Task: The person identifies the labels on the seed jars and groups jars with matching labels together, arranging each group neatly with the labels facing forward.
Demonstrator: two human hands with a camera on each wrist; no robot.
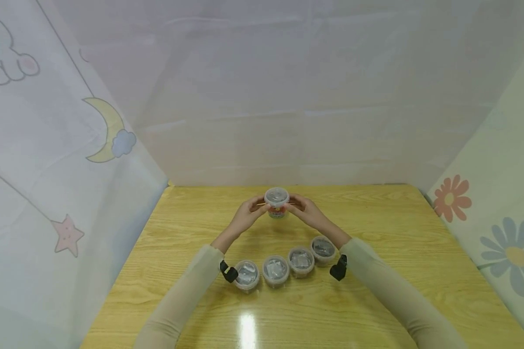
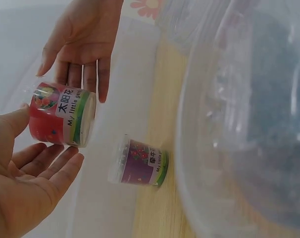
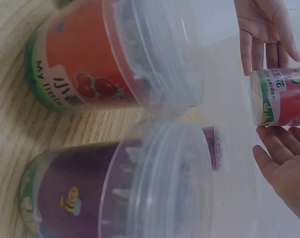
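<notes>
Above the far part of the table, a lidded plastic cup (image 1: 277, 196) with a red "My little garden" label (image 2: 55, 113) is held between both hands. My left hand (image 1: 246, 214) grips its left side, thumb at the near side and fingers extended along it. On the other side, my right hand (image 1: 308, 212) holds it likewise. A purple-labelled cup (image 2: 140, 163) stands on the table below; the held cup mostly hides it in the head view. Closer to me several lidded cups stand in a row, among them an orange-labelled cup (image 3: 85, 59) and another purple-labelled cup (image 3: 71, 191).
The row's leftmost cup (image 1: 246, 275) is beside my left wrist, and its rightmost cup (image 1: 323, 249) is beside my right wrist. White cloth (image 1: 288, 97) hangs behind the wooden table (image 1: 192, 320). Printed sheets (image 1: 484, 194) flank both sides.
</notes>
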